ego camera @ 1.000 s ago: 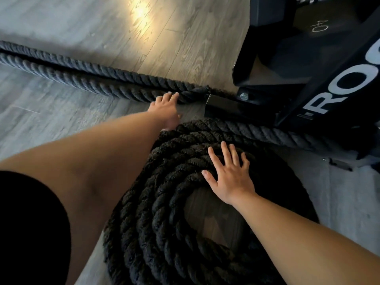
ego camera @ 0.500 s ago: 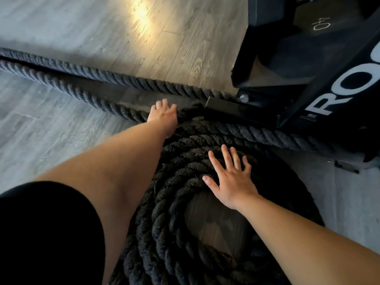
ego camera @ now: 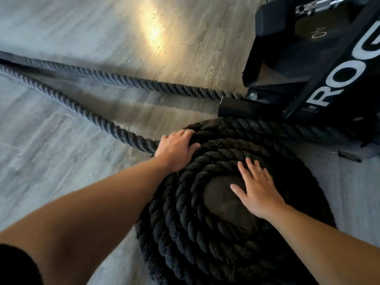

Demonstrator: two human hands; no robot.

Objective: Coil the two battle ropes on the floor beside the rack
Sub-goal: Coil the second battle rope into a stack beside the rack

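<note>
Mid-winding, the thick black twisted rope [ego camera: 115, 127] is clasped by the left-hand grip [ego camera: 176, 151] at centre, its coil [ego camera: 185, 233] pressed under the flat, straight-fingered right-hand grip [ego camera: 260, 194]; slack likely needs drawing round next.

One rope coil [ego camera: 195, 233]; two straight rope runs, far run [ego camera: 144, 83] and near run [ego camera: 92, 118]; one rack [ego camera: 329, 68]; two hands, left hand [ego camera: 176, 150] and right hand [ego camera: 259, 192].

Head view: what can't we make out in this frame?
- Rope ends: far rope and near rope run off the left edge.
- Coil: near side cut by the bottom edge; left flank under the left forearm.
- Left hand: fingertips curled over the near rope where it meets the coil, hidden behind it.
- Rack lettering: cut by the right edge.
- Floor inside the coil: motion-blurred, partly under the right hand.
</note>
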